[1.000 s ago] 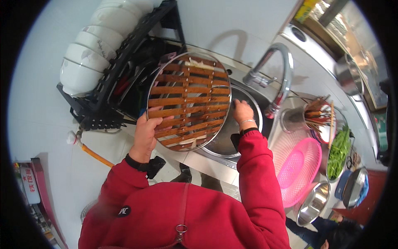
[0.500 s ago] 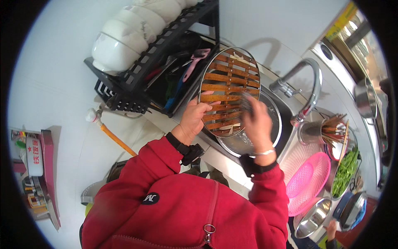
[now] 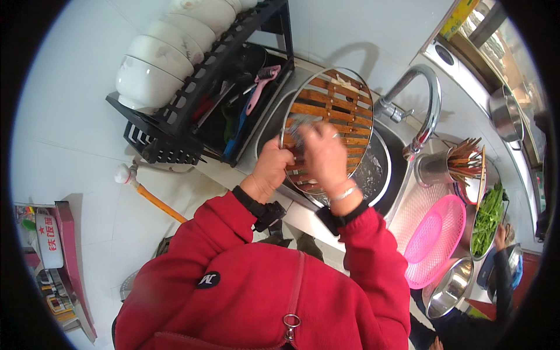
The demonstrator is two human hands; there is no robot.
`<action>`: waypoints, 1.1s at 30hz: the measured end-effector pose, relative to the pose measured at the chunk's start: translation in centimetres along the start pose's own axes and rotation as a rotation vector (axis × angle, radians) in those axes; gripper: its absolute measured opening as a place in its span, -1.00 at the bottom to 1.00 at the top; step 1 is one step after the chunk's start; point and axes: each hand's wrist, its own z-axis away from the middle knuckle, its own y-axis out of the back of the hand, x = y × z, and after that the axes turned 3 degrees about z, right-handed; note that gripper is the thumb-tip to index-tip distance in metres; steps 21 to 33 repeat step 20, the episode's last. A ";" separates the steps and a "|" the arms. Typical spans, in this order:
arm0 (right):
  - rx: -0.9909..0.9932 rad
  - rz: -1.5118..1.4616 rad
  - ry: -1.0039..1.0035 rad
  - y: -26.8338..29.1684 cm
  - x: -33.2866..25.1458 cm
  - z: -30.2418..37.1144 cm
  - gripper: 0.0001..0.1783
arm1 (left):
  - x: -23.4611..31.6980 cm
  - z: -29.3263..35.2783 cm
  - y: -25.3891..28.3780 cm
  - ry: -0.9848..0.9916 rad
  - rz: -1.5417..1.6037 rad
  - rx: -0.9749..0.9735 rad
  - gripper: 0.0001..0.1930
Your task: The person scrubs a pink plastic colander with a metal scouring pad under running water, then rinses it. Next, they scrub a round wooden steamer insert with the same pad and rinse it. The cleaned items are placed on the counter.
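A round bamboo-slatted steamer rack (image 3: pixel 357 109) with a metal rim is tilted up over the sink. My left hand (image 3: pixel 269 170) is closed on its near left rim, fingers wrapped around the edge. Against the slats, my right hand (image 3: pixel 328 156) presses a grey scouring pad (image 3: pixel 301 125), which looks like steel wool; both are smeared by motion. Pale scraps (image 3: pixel 344 83) cling to the far slats. Below the rack, a metal basin (image 3: pixel 387 175) with water in it sits in the steel sink (image 3: pixel 402 160), partly hidden by the rack and my right arm.
Behind the sink rises a curved faucet (image 3: pixel 434 99). At left stands a black dish rack (image 3: pixel 201 87) with white bowls (image 3: pixel 149 81) and a pink peeler (image 3: pixel 256 96). On the right are a chopstick holder (image 3: pixel 431 170), pink baskets (image 3: pixel 434 233), green vegetables (image 3: pixel 487 224), a steel bowl (image 3: pixel 452 289) and another person's sleeve (image 3: pixel 500 280).
My right hand with the scouring pad has moved left across the slats, close to my left hand. The other person's arm has come further into view at the lower right.
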 end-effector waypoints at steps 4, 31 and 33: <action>0.100 0.027 -0.185 -2.1 6.4 -1.0 -0.57 | 0.9 0.5 0.1 -0.071 0.030 0.003 -0.33; -1.055 0.472 -0.273 -13.7 22.1 8.4 -0.36 | 4.0 2.7 2.5 -0.148 -0.047 0.251 -0.65; -1.055 0.472 -0.273 -13.7 22.1 8.4 -0.36 | 4.0 2.7 2.5 -0.148 -0.047 0.251 -0.65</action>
